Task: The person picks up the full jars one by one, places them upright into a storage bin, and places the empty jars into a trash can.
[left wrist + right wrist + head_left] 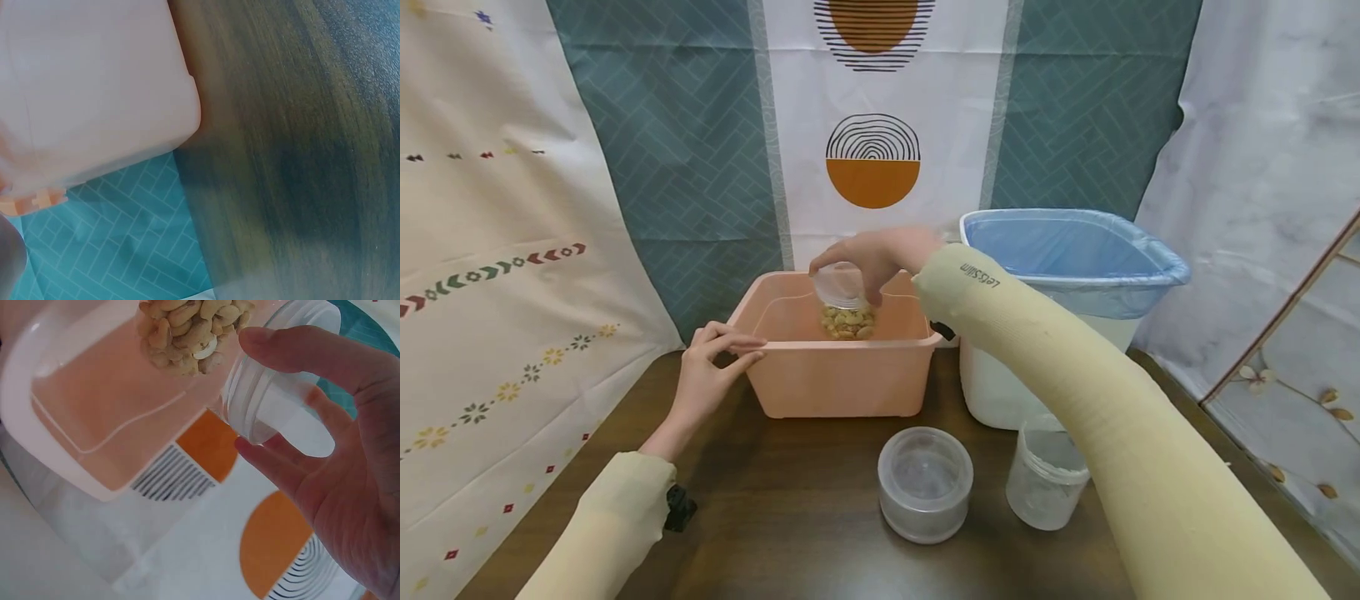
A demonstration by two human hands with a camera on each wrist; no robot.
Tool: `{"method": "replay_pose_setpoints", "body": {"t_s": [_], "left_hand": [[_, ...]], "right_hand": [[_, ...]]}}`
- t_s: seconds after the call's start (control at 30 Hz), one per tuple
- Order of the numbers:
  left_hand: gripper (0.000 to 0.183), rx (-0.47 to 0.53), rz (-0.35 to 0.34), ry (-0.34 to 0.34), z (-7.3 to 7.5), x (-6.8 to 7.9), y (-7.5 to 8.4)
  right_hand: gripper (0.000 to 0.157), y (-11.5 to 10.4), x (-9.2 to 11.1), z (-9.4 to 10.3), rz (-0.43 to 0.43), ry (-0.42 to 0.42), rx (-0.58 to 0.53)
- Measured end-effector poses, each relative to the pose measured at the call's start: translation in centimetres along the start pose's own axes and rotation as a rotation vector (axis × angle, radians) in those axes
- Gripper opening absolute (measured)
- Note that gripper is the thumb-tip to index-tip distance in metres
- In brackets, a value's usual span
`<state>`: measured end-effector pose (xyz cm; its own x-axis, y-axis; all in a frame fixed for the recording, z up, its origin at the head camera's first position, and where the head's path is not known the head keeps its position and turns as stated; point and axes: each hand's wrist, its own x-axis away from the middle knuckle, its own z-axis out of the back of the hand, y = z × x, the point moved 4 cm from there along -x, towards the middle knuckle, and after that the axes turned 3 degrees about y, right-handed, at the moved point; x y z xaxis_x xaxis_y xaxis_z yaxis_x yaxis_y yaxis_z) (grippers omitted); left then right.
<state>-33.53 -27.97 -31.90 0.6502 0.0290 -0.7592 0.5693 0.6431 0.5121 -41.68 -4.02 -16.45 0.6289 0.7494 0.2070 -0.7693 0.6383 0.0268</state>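
Observation:
A clear plastic jar of cashews (847,322) is inside the pink plastic basin (835,379), lid end up. My right hand (880,257) reaches over the basin's rim and grips the jar's translucent lid (256,403) from above. In the right wrist view the cashews (190,328) show through the jar wall, with the thumb on one side of the lid and fingers on the other. At the basin's left front corner, my left hand (711,358) pinches the rim between thumb and fingers. Only a sliver of that hand shows in the left wrist view.
On the dark wooden table (790,500), in front of the basin, sit a squat clear container (925,483) and a taller clear jar (1047,479). A white bin (996,375) with a blue liner (1075,242) stands right of the basin. Patterned cloths (880,92) hang behind.

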Motion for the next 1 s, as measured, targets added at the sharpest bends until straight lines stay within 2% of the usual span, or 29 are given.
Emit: {"method": "replay_pose_setpoints", "body": {"t_s": [0.33,0.6,1.0], "left_hand": [[0.02,-0.001,0.006,0.004,0.1,0.1,0.0],[0.021,-0.002,0.019,0.001,0.3,0.0,0.1],[0.019,0.001,0.014,-0.003,0.1,0.1,0.2]], "right_hand": [[0.096,1.2,-0.5,-2.2,-0.053,-0.082,-0.092],[0.098,1.8,-1.4,-2.7,-0.085,-0.082,-0.079],[0.1,2.5,-3.3,-4.0,-0.075,-0.075,-0.03]]}}
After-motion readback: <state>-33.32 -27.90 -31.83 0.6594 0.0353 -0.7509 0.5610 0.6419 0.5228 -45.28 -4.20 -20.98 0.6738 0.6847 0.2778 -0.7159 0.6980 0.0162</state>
